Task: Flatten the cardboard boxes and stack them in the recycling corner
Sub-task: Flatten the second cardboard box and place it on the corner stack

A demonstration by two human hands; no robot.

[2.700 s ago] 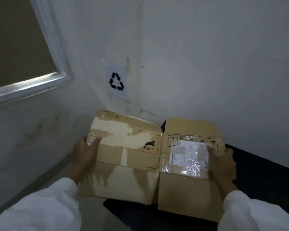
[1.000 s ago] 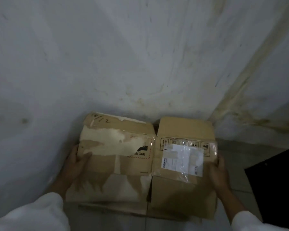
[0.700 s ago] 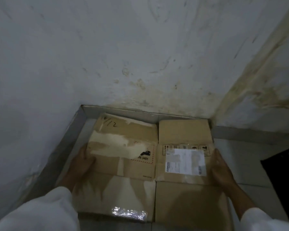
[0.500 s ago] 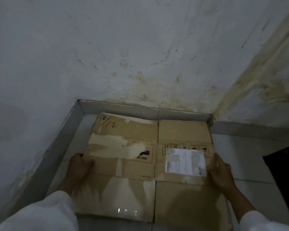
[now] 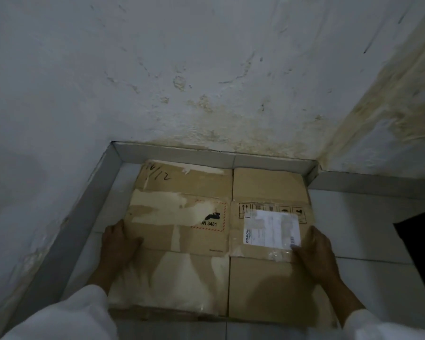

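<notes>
Moved: cardboard (image 5: 206,241) now down flat in the corner (image 5: 113,146), centre frame. Left hand (image 5: 119,244) and right hand (image 5: 314,251) pinch its side edges, thumbs on top. Likely light, bends at creases; grip the edges.

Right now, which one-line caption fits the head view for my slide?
Left hand and right hand hold flattened cardboard by its side edges on the tiled floor near the stained wall.

flattened cardboard boxes (image 5: 206,241), seemingly stacked, in corner
</notes>
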